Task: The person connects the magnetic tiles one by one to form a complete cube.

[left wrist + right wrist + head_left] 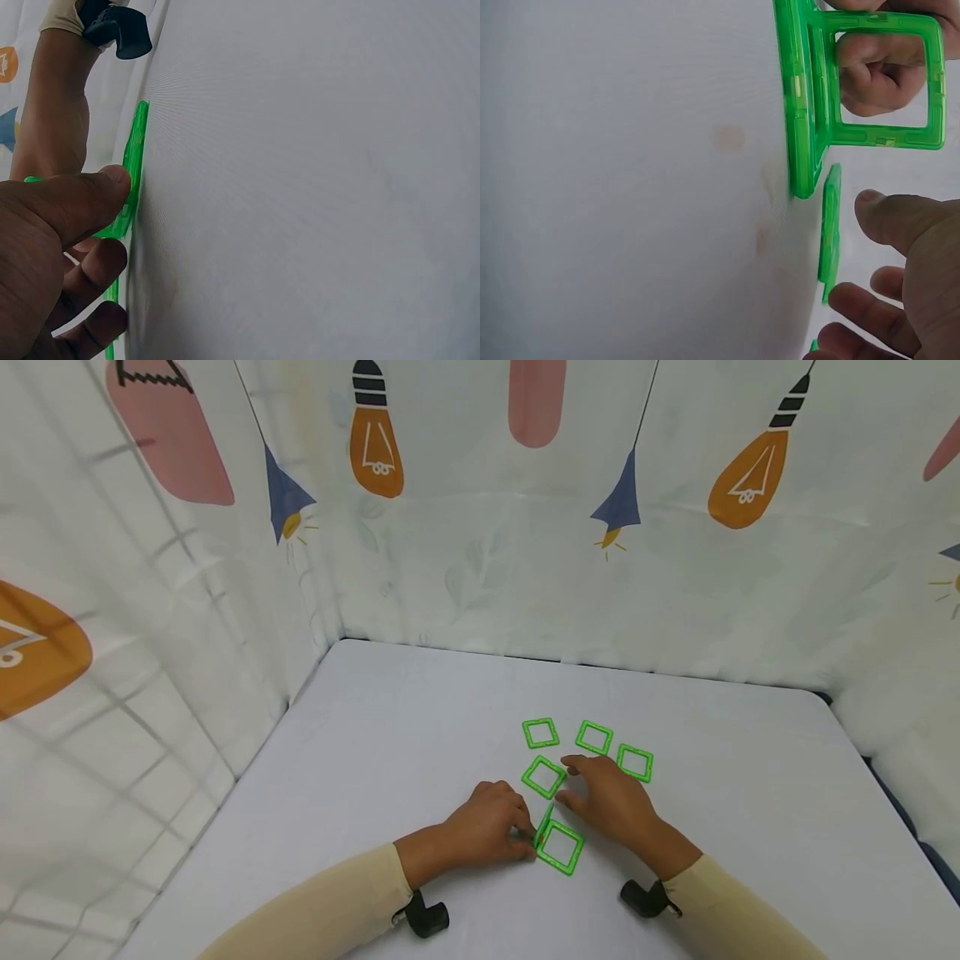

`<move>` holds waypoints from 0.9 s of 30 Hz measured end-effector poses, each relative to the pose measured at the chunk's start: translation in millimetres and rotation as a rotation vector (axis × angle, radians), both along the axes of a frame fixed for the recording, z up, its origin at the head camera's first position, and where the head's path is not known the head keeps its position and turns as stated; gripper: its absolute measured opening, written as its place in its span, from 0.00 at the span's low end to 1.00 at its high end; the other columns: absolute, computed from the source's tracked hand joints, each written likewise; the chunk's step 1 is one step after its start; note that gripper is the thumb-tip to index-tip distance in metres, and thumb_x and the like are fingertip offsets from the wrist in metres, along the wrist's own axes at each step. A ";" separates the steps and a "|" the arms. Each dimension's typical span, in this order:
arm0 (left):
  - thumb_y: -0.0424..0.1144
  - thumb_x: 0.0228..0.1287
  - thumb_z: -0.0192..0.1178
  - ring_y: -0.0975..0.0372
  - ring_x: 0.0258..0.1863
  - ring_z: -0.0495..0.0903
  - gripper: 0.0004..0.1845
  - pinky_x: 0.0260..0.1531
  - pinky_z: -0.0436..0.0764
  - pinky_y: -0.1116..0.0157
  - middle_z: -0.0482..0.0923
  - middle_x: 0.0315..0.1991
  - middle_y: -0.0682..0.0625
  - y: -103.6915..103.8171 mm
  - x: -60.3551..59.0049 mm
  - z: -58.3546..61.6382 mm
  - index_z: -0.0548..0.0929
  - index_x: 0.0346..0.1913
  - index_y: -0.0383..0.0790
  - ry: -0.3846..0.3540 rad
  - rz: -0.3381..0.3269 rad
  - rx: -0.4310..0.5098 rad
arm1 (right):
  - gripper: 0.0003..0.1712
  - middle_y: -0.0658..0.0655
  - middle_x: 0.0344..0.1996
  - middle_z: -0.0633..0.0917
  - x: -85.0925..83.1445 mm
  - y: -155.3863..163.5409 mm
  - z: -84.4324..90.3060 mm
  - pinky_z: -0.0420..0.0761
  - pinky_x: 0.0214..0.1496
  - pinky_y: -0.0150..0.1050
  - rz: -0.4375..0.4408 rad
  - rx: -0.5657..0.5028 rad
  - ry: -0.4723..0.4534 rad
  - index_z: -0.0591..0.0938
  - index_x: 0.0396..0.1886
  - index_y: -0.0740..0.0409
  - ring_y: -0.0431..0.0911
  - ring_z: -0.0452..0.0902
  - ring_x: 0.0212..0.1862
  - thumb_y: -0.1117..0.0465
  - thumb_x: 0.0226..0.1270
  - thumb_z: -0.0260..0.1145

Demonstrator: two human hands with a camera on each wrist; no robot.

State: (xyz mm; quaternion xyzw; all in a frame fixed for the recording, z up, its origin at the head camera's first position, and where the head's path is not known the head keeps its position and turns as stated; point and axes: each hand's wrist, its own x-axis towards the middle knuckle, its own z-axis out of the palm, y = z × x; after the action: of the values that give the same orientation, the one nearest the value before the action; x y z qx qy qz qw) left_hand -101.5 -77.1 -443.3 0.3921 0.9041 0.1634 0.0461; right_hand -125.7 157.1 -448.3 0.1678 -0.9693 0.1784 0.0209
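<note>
Lower centre of the head view, we find the left hand (487,827) pinching an upright green plastic square frame (545,823), apparently propping it against a flat green plastic square frame (561,847) on the white table (375,760). The right hand (611,797), fingers relaxed, rests just above. Four more green square frames (592,737) lie beyond.
</note>
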 end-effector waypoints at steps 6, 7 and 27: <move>0.51 0.58 0.76 0.68 0.46 0.73 0.09 0.55 0.71 0.59 0.79 0.36 0.69 -0.2 0.2 0.1 0.94 0.41 0.58 -0.011 0.000 0.006 | 0.34 0.51 0.50 0.86 -5.3 -4.8 -0.9 0.81 0.41 0.42 -0.020 0.022 -0.028 0.82 0.63 0.52 0.47 0.80 0.52 0.47 0.58 0.80; 0.51 0.58 0.76 0.68 0.47 0.73 0.09 0.55 0.71 0.58 0.79 0.36 0.69 -0.3 0.2 0.1 0.94 0.41 0.58 -0.012 0.000 0.008 | 0.34 0.51 0.50 0.86 -6.2 -5.7 -1.3 0.81 0.41 0.42 -0.023 0.020 -0.032 0.83 0.63 0.52 0.47 0.80 0.52 0.47 0.58 0.80; 0.53 0.57 0.77 0.69 0.48 0.73 0.09 0.57 0.70 0.58 0.79 0.35 0.72 0.4 -1.7 -4.0 0.94 0.41 0.60 -0.023 0.019 0.000 | 0.38 0.47 0.44 0.85 -12.6 -13.7 0.4 0.81 0.42 0.42 -0.036 0.045 -0.065 0.83 0.63 0.52 0.47 0.78 0.53 0.45 0.54 0.82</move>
State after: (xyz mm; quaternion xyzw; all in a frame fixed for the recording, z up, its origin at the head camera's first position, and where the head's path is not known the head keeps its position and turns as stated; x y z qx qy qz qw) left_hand -103.2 -76.7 -447.3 0.3816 0.9072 0.1682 0.0550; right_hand -138.2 143.4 -447.9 0.1452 -0.9761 0.1614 -0.0112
